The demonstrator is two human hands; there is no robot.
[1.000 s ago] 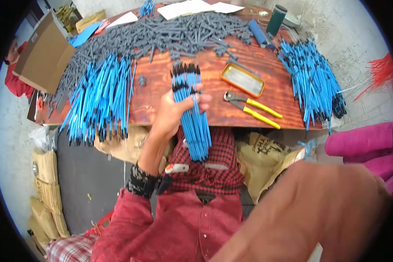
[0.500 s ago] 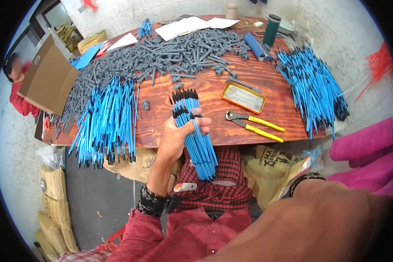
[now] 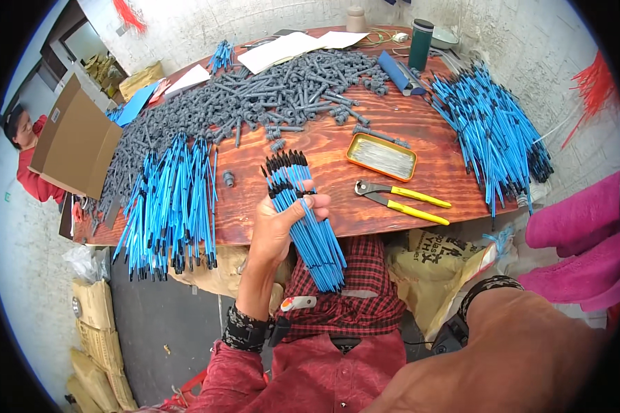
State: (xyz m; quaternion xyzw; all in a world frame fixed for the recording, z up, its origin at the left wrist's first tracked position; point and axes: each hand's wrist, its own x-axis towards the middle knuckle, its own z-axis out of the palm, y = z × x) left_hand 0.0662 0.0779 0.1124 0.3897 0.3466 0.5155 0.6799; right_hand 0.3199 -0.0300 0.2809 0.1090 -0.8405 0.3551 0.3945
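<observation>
Left hand (image 3: 277, 224) curls its fingers round bunched, black-tipped blue rods (image 3: 317, 255) — the right hand's (image 3: 513, 351) I cannot tell.

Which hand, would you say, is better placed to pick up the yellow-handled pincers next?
Probably the right hand: the left hand is gripping blue black-tipped rods, while the yellow-handled pincers lie to their right. The right hand's fingers are out of view, so whether it is free is unclear.

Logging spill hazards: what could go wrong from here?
1. The blue bundle could shed rods: only the left hand shows gripping it.
2. The left pile of blue rods juts past the front edge of the table; a bump might drop some.
3. The open tray of thin pale strands might spill if knocked.
</observation>
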